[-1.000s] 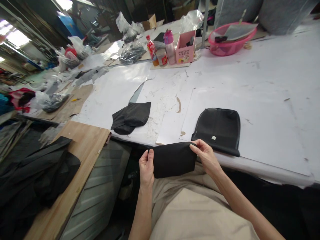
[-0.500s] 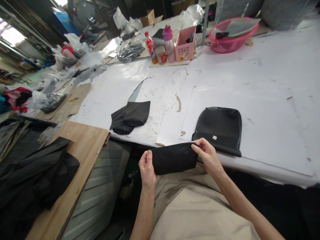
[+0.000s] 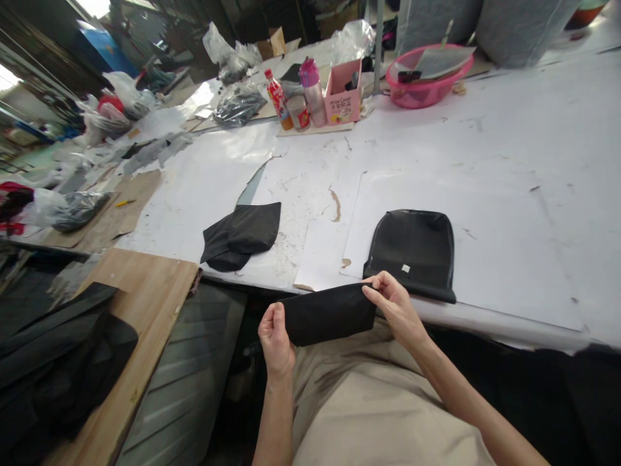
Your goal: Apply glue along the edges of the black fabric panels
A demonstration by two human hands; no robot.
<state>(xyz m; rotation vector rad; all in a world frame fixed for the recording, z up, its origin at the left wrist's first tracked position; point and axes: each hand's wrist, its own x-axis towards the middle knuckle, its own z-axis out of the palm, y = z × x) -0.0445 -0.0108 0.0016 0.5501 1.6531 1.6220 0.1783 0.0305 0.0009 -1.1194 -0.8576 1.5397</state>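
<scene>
A black fabric piece (image 3: 330, 314) is stretched between my two hands, just in front of the table edge. My left hand (image 3: 277, 340) pinches its left end, thumb on top. At the upper right corner, my right hand (image 3: 394, 304) pinches it between thumb and fingers. Just beyond my right hand, a black panel with a rounded far edge (image 3: 412, 246) lies on the table, a small white patch on it and its near edge rolled. Further left on the table are several overlapping black fabric pieces (image 3: 255, 228).
White sheeting covers the worktable (image 3: 504, 252). At the back stand a red-capped bottle (image 3: 277, 100), a pink-lidded bottle (image 3: 314, 97), a pink box (image 3: 343, 97) and a pink basin (image 3: 422, 90). A wooden board (image 3: 160, 285) at left bears dark cloth (image 3: 63, 362).
The view has shifted slightly, so the table things appear further left. Both hands keep their pinch on the black fabric piece, which stays stretched between them.
</scene>
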